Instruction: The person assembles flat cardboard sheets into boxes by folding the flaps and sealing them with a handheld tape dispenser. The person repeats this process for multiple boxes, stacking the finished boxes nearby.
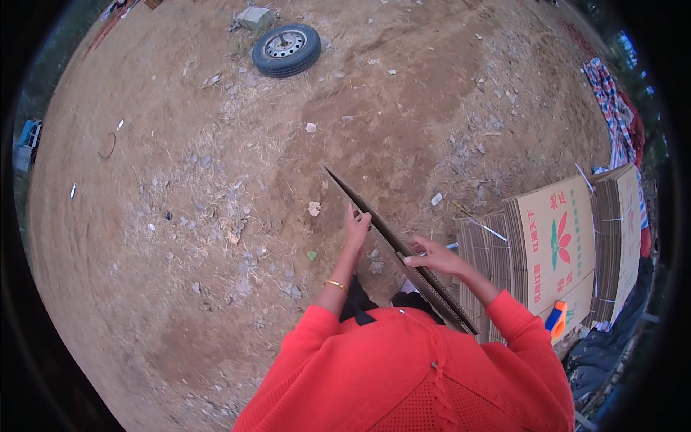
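A flattened cardboard box (387,237) stands on edge in front of me, running slantwise from the far left toward my right side. My left hand (356,227) is closed on its left side, with the thumb over the upper edge. My right hand (433,257) grips the same edge nearer to me, thumb on top and fingers on the right side. A dark gap shows between the box's layers. The box's lower edge is hidden from this view.
Strapped stacks of flattened printed boxes (554,237) stand at my right. An orange and blue tape dispenser (556,320) lies on them. Far ahead, a tyre on its rim (286,49) lies by a pale block (255,17). Striped cloth (608,104) is at the far right.
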`<state>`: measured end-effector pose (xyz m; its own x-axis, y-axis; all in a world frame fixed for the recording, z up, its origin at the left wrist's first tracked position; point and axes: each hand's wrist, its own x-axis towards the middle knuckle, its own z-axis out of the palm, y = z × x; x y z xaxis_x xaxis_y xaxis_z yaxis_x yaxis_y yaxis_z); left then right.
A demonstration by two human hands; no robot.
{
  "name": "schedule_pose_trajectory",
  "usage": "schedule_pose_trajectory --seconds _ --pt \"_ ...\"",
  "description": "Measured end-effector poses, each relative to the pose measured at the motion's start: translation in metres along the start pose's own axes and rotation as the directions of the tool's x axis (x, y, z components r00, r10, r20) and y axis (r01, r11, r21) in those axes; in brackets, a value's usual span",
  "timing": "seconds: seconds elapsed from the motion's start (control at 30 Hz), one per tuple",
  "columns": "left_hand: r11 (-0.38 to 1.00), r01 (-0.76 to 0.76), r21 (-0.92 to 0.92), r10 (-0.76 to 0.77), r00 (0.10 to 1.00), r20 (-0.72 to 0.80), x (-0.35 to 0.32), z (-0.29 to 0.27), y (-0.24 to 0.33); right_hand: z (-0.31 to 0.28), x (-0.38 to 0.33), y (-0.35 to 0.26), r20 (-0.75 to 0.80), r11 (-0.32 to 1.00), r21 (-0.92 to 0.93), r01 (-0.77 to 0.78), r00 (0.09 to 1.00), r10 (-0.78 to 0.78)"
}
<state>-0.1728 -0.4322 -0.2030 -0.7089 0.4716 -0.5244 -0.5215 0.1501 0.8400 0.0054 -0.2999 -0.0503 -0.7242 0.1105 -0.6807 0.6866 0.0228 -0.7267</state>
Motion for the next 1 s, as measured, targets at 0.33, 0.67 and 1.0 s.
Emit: schedule_pose_trajectory --seconds 0.33,0.67,1.0 --pt "0.975 0.188 0.119 -0.177 0.979 -0.097 -0.01 -0.028 0.026 -0.017 0.007 -0.02 -0.047 0.72 -0.675 0.162 0.964 -0.262" --pt "0.807 -0.306 0.506 0.432 0.889 -0.152 -0.036 -0.075 0.056 -0.051 0.048 -0.05 -0.226 0.408 -0.913 -0.027 0.864 -0.449" --pt "0.706 -0.365 0.606 0.438 0.899 0.031 -0.092 -0.07 0.052 -0.079 0.138 -0.123 -0.445 0.455 -0.881 -0.131 0.561 -0.698"
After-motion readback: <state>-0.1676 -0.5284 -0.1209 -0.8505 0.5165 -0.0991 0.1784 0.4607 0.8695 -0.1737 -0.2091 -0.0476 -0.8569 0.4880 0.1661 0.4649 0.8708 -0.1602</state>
